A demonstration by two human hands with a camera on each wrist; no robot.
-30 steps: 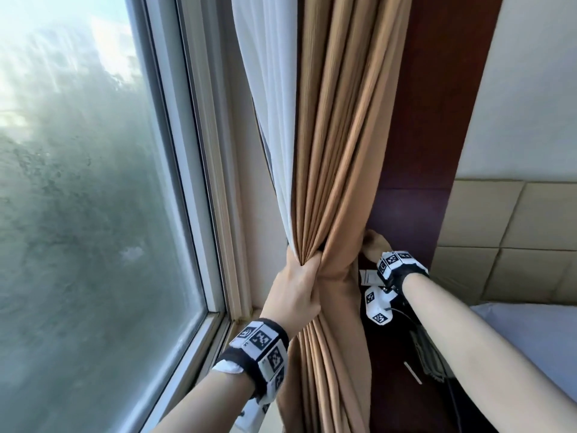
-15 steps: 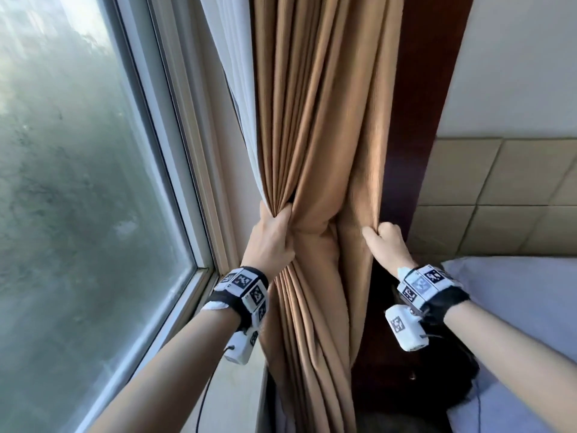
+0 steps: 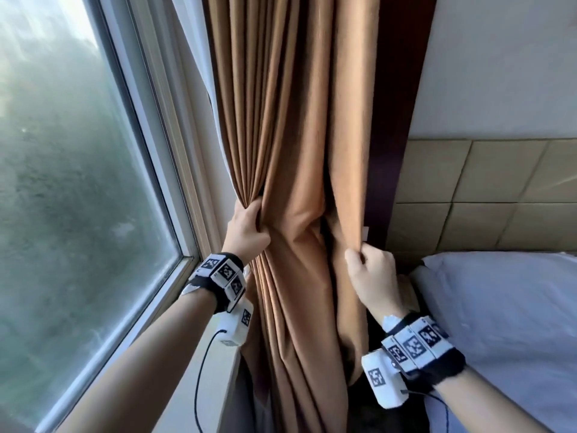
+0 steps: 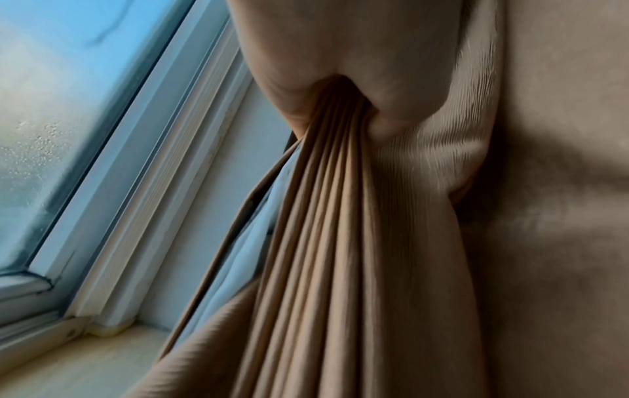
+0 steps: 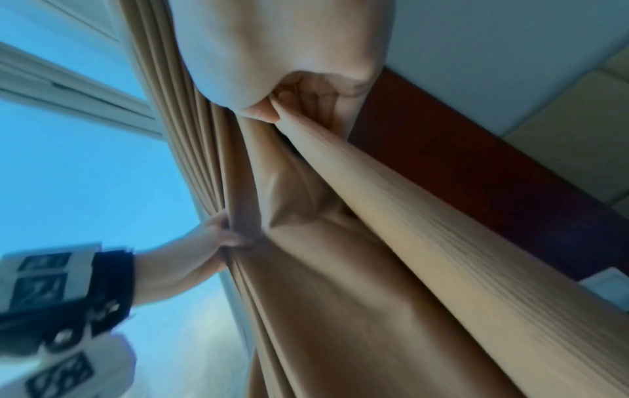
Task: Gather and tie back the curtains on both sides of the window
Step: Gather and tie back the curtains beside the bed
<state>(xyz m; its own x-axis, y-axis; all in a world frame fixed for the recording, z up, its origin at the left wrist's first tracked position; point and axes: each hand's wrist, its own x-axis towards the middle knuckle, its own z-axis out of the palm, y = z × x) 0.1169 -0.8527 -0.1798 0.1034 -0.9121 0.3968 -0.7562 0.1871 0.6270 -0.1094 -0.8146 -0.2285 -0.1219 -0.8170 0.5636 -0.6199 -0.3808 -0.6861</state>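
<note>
A tan curtain (image 3: 290,120) hangs right of the window (image 3: 62,182), with a white sheer curtain (image 3: 195,51) behind its left edge. My left hand (image 3: 248,228) grips a bunch of the tan pleats (image 4: 327,188) at sill height. My right hand (image 3: 370,270) pinches the curtain's right edge (image 5: 374,188) lower and further right, pulled away from the dark wood panel (image 3: 402,120). A loose fold of fabric sags between the two hands. No tie-back is visible.
The window frame (image 3: 162,145) and pale sill (image 3: 215,364) lie to the left. A bed with a white pillow (image 3: 505,307) and a padded beige headboard (image 3: 487,195) stand to the right. A small white tag (image 3: 366,233) shows on the wood panel.
My right hand came out from behind the curtain and moved down and right with the curtain's right edge. My left hand kept its hold on the pleats. The view shifted downward.
</note>
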